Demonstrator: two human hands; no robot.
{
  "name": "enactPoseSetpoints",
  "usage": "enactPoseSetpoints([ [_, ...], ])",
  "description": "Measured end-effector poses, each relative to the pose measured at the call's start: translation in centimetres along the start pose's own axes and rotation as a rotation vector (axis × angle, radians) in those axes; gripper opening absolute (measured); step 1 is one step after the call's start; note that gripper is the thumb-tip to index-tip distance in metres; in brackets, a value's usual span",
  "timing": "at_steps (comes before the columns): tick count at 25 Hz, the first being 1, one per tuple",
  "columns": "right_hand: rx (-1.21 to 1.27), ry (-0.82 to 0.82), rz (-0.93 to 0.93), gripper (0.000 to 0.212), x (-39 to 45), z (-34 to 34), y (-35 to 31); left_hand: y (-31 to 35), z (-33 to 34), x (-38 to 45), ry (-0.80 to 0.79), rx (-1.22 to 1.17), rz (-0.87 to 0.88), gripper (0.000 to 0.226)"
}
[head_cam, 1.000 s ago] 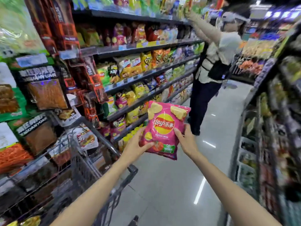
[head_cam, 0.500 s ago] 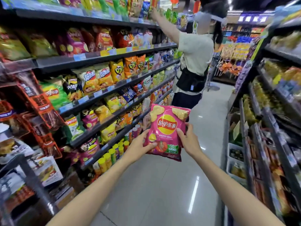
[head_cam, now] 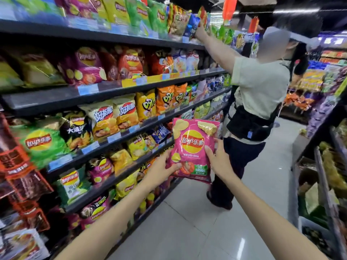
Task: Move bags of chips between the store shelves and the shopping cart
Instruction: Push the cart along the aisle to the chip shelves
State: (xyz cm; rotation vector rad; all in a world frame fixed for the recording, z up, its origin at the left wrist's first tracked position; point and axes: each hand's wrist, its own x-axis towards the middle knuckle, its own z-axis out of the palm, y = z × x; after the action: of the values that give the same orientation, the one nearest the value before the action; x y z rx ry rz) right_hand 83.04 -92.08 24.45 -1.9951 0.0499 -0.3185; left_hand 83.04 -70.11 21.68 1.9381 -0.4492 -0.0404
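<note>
I hold a pink Lay's chip bag upright in front of me with both hands. My left hand grips its lower left edge, thumb across the front. My right hand grips its right edge, thumb on the front. The bag hangs over the aisle floor, just right of the lower chip shelves. The shopping cart is out of view.
Tall shelves full of chip bags line the left side. Another person stands close ahead in the aisle, reaching up to the top shelf. More snack shelves run along the right. Grey tiled floor lies between.
The view has swung from the cart toward the chip shelves and moved closer to the other person. The cart has left the frame. Both hands keep the same hold on the pink bag.
</note>
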Motion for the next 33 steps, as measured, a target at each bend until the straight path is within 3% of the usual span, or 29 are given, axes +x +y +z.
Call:
enactPoseSetpoints([
  [6, 0.045, -0.14, -0.111, 0.051, 14.0, 9.0, -2.2, -4.3, -7.4, 7.3, 0.241, 0.002, -0.066, 0.062],
  [9, 0.049, -0.172, -0.156, 0.065, 21.2, 14.0, -4.3, -5.1, -11.8, 11.1, 0.428, 0.051, -0.127, 0.067],
  [13, 0.128, -0.253, -0.306, 0.027, 28.5, 19.2, -9.9, -4.9, -17.4, 15.8, 0.637, 0.157, -0.107, 0.061],
  [19, 0.269, -0.515, -0.608, 0.024, 35.3, 26.6, -17.0, -4.8, -25.4, 17.8, 1.01, 0.268, -0.115, 0.058],
  [24, 0.31, -0.689, -0.681, 0.052, 37.6, 30.1, -21.3, -2.1, -32.5, 18.5, 1.089, 0.276, -0.107, 0.051],
  [29, 0.089, -0.892, -0.739, 0.111, 40.7, 31.9, -24.3, -1.8, -36.7, 20.3, 1.031, 0.367, -0.143, 0.053],
  [33, 0.097, -0.844, -0.758, 0.115, 42.5, 33.8, -25.0, -2.1, -38.2, 21.7, 0.96, 0.425, -0.14, 0.054],
])
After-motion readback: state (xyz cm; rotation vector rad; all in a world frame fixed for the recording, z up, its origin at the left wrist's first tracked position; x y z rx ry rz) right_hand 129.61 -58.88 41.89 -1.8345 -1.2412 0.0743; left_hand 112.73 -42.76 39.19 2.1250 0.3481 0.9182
